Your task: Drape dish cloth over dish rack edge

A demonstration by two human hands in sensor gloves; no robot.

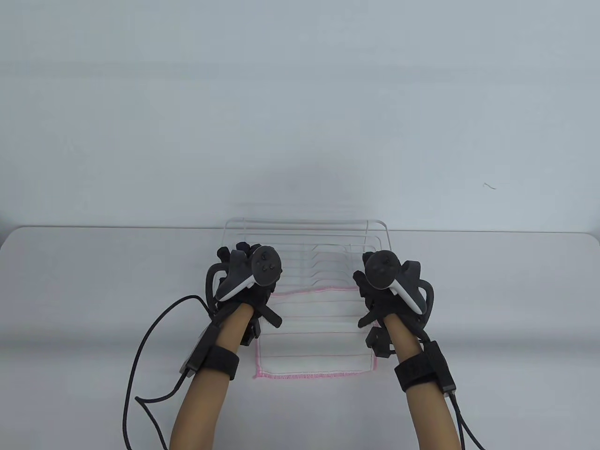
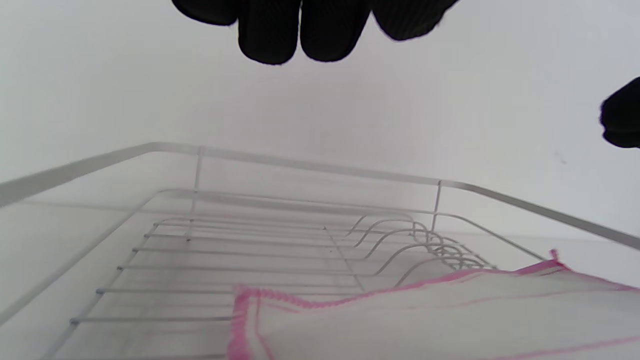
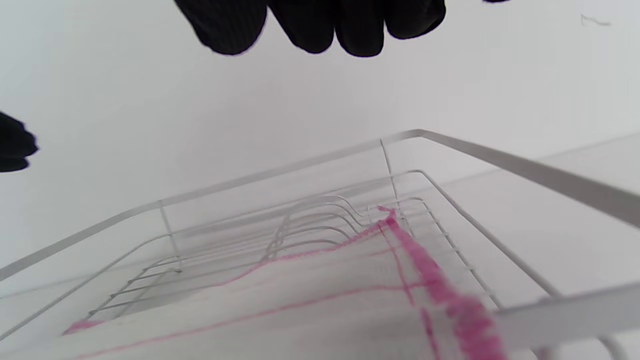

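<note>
Left hand [image 1: 248,286] is positioned over the left side of the wire dish rack [image 1: 307,234], above the cloth's left edge. In the left wrist view its fingertips [image 2: 300,30] are seen hanging clear above the rack with nothing between them, so it is read as loosely spread and empty. This placement is judged to suit a release, or a last smoothing of the left corner.

Dish cloth [image 1: 314,328] is laid across the rack's near edge: the far part rests inside on the rack wires, the near part hangs down outside toward the white table [image 1: 93,281], where its hem sits. It is white with a pink stitched border and thin pink stripes. In the wrist views the inside portion is seen lying fairly flat, with a slight ripple along the far hem and the far right corner raised a little. The plate-holder loops [image 2: 420,235] are left uncovered just beyond the far hem.

Right hand [image 1: 389,290] is mirrored over the rack's right side, above the cloth's right edge. Its fingertips [image 3: 325,25] are shown free and off the fabric in the right wrist view, so it too is read as relaxed and holding nothing. The symmetric spacing is judged to have been chosen to keep the cloth square to the edge.

The drape is judged to be essentially done; only withdrawal of the hands appears to be left.
</note>
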